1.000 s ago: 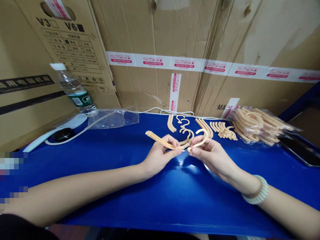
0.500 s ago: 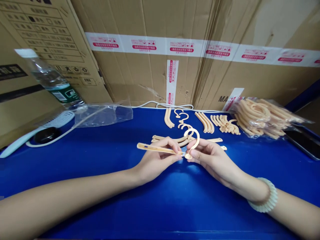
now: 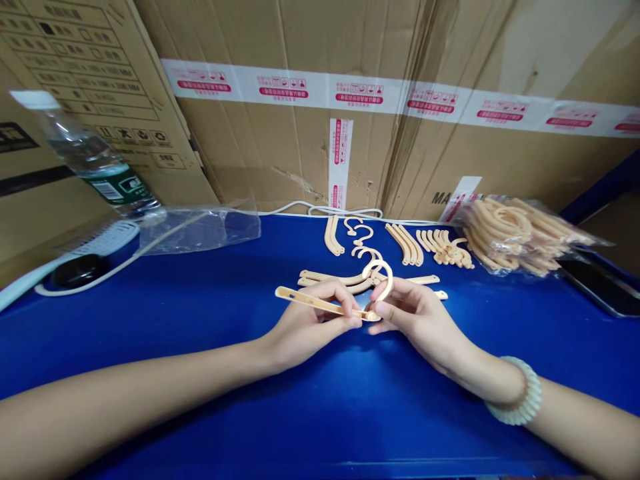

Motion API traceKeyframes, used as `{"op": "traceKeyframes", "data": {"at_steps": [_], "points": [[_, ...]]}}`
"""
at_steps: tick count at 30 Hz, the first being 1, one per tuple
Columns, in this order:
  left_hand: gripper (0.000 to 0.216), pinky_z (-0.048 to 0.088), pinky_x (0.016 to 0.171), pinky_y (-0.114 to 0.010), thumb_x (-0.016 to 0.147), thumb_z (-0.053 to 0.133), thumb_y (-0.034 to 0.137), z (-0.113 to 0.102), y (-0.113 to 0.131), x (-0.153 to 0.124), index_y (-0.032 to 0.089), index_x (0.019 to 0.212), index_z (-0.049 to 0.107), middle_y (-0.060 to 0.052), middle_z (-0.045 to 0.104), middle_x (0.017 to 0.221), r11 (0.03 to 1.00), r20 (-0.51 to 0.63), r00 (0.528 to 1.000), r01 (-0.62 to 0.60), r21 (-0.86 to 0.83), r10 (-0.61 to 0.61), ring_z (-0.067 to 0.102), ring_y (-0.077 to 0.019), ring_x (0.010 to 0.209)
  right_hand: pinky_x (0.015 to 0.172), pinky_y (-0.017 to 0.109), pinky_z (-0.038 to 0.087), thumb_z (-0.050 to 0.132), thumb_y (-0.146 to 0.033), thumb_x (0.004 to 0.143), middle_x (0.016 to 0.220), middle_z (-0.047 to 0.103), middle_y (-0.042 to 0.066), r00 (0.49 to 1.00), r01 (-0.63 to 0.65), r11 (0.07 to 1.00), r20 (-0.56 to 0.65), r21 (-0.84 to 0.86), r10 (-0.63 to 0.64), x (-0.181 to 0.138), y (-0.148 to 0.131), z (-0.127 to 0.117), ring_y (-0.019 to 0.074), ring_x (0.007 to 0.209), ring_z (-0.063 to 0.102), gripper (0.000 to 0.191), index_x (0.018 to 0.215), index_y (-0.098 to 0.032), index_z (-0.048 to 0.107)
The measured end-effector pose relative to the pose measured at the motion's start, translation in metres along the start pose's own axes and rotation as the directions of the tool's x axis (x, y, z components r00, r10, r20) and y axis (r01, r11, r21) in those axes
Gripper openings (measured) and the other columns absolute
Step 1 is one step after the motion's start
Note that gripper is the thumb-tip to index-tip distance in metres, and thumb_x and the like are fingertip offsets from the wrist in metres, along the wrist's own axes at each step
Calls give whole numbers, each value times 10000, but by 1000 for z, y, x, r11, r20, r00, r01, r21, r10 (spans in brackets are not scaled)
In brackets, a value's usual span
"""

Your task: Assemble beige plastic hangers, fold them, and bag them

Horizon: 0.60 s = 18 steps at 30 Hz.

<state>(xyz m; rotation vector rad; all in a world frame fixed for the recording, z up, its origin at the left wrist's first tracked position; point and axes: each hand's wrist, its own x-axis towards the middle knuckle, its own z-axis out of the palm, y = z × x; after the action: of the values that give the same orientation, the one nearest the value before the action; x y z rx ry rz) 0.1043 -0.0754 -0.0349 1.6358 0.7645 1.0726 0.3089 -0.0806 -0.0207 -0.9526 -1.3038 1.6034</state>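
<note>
My left hand (image 3: 313, 320) pinches a long beige plastic hanger arm (image 3: 310, 303) that points left above the blue table (image 3: 200, 347). My right hand (image 3: 413, 313) pinches a beige plastic hook (image 3: 383, 277) by its stem, and the stem meets the arm's right end between my fingertips. Just behind my hands lie assembled beige hanger pieces (image 3: 330, 278). Further back, rows of loose beige arms (image 3: 331, 235), hooks (image 3: 361, 239) and more curved pieces (image 3: 443, 248) rest on the table.
A clear bag full of beige parts (image 3: 520, 235) lies at the right, with a dark phone (image 3: 600, 287) beside it. At the left are an empty clear bag (image 3: 200, 228), a water bottle (image 3: 95, 163), a white fan (image 3: 70, 257) and cable. Cardboard boxes (image 3: 350, 100) wall the back.
The hook in my right hand has turned from lying sideways to standing upright at the arm's end. Both hands have dropped slightly toward the table, and the camera has tipped down.
</note>
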Motion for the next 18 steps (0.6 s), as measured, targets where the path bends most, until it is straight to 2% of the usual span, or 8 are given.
{"op": "traceKeyframes", "data": {"at_steps": [10,18], "points": [[159,549,635,-284,780,764,189,2,-4,-1,192,693,631,-9,702,756,1000,-44,999,11,15,-11,689,-174,704,683,315,656,885,-434,743,804,650,-4,997,59,998,-40,-37,-61,-2,4,11,169,723,689,339,851,-213,652],[171,577,676,-297,725,779,210,3,-7,1,198,684,614,-7,707,763,996,-70,995,69,-47,-72,698,-180,739,741,332,653,886,-423,755,820,643,-7,1000,-20,998,4,54,19,-3,2,8,168,759,691,352,874,-208,634]]}}
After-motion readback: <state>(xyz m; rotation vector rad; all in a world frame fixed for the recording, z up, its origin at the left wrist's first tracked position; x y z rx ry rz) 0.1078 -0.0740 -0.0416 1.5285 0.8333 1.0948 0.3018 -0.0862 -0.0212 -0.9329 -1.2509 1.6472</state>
